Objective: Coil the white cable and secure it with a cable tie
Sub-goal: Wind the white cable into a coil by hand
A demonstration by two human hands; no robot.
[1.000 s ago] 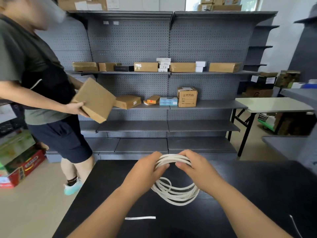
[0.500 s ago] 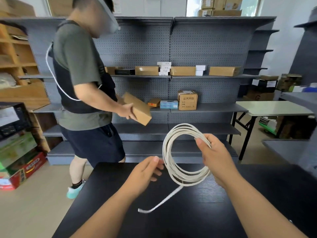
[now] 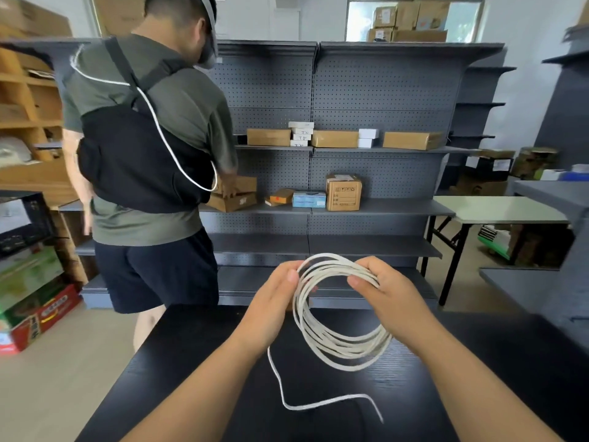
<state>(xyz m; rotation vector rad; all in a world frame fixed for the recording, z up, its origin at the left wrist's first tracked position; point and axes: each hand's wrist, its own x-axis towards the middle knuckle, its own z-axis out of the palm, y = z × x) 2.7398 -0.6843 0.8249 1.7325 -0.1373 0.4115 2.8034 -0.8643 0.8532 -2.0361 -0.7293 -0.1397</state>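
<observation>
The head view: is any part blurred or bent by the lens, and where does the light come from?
In the head view, the wide lens bows the grey shelving and stretches the corners; daylight enters by the bright window at the top; the white cable is fairly sharp, the far right edge is smeared.

A head-worn wide-angle camera (the only view) looks forward and down, close over the black counter [image 3: 478, 378], toward grey shelving [image 3: 382, 90] beyond.
</observation>
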